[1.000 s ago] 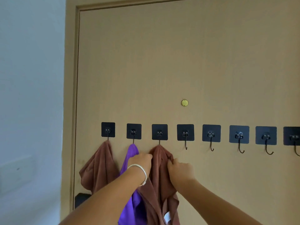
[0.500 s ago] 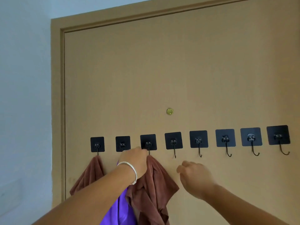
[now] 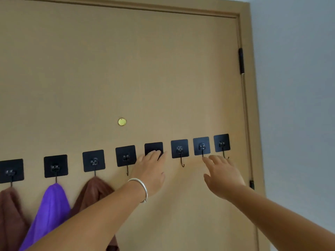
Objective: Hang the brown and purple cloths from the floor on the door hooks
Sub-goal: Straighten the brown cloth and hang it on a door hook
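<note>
Nearest the camera, two bare forearms reach up from the lower edge. Left hand: fingers straight and together, laid flat against the door, fingertips covering the lower part of the fifth hook plate; a silver bangle circles the wrist; holds nothing. Right hand: fingers loosely spread and extended, just below the seventh hook and eighth hook; whether it touches the door cannot be told; holds nothing. Against the door, a row of eight black square adhesive hook plates climbs slightly from left to right. First hook: carries a brown cloth, cut off by the left edge. Second hook: carries the purple cloth, hanging in a bunched fold. Third hook: carries a second brown cloth, its lower part hidden behind the left forearm. Fourth hook and sixth hook: bare. Above the row, a small round brass peephole. At the door's right edge, a dark hinge against the frame; beyond it, a pale grey-blue wall.
</note>
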`<state>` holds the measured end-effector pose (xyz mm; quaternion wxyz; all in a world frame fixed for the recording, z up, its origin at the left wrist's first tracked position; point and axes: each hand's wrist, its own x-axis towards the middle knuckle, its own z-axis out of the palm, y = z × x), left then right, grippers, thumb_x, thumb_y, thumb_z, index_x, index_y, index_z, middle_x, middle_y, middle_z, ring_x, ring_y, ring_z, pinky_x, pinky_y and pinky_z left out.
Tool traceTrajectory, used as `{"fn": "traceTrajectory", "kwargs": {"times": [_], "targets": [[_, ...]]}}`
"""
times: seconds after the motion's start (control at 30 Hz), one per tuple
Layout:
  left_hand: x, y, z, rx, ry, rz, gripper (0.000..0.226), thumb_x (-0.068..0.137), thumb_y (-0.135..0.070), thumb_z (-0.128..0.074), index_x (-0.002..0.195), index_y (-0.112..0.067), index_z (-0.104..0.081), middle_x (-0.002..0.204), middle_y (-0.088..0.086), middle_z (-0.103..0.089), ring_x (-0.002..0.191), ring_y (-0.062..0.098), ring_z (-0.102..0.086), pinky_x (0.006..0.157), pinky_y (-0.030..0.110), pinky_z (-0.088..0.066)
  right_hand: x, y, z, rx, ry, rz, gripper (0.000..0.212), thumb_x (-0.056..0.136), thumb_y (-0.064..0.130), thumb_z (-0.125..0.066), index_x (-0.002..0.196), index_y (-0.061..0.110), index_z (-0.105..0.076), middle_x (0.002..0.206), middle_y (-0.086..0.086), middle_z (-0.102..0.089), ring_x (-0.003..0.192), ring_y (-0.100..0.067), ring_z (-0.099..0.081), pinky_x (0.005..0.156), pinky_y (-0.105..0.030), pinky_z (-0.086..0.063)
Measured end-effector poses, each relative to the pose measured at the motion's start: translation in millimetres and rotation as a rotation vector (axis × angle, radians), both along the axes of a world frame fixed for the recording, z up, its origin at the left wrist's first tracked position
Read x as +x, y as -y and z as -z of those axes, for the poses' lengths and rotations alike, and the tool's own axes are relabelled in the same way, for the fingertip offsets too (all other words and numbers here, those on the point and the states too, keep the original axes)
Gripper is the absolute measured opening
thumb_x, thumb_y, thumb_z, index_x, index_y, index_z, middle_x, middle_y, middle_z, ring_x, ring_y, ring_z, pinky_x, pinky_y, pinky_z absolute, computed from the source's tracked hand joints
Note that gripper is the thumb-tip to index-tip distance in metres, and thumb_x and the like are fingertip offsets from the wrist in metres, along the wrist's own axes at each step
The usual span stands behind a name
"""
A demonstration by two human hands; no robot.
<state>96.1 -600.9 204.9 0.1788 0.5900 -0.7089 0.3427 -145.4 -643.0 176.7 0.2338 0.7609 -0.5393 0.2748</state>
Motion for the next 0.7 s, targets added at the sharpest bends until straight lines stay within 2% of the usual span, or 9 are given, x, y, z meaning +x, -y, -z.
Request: {"fn": "traceTrajectory", "kwargs": {"times": [0.17,0.43,0.53,0.7], "targets": [[-61.7,25.6,11.0,0.017,0.009,0.146,0.067,0.097,-0.037,-0.043,0.153,-0.023,-0.009,0.158,0.001,-0.019,0.147,0.019,-0.011,0.119,0.041,-0.01,-64.3,-17.8,6.8,0.003,-0.012,0.176,0.058,0.095,0.044,-0.04,0.148,0.026,-0.023,0.151,0.002,-0.032,0.139,-0.02,-0.027,0.114,-0.037,-0.022],[-143.4,54.7,17.2,-0.003,0.019,0.465,0.069,0.094,-0.037,-0.048,0.152,-0.022,-0.013,0.153,-0.001,-0.026,0.143,0.019,-0.021,0.118,0.043,-0.015,-138.1,-67.4,8.2,-0.004,-0.058,0.462,0.06,0.096,0.047,-0.039,0.149,0.025,-0.023,0.154,0.0,-0.029,0.143,-0.021,-0.022,0.118,-0.04,-0.014],[-167.5,58.7,16.7,-0.001,0.011,0.597,0.069,0.096,-0.038,-0.046,0.153,-0.021,-0.011,0.154,0.001,-0.025,0.143,0.02,-0.021,0.118,0.04,-0.014,-155.6,-95.6,3.3,-0.001,-0.071,0.572,0.058,0.095,0.045,-0.04,0.148,0.024,-0.027,0.153,-0.002,-0.032,0.142,-0.022,-0.024,0.118,-0.041,-0.015],[-203.8,49.4,24.0,0.011,0.035,0.794,0.068,0.095,-0.037,-0.043,0.153,-0.02,-0.013,0.152,0.001,-0.026,0.139,0.019,-0.025,0.114,0.037,-0.02,-167.1,-150.0,8.3,0.01,-0.059,0.772,0.056,0.094,0.044,-0.043,0.145,0.024,-0.03,0.15,-0.002,-0.035,0.14,-0.022,-0.029,0.116,-0.038,-0.018]]}}
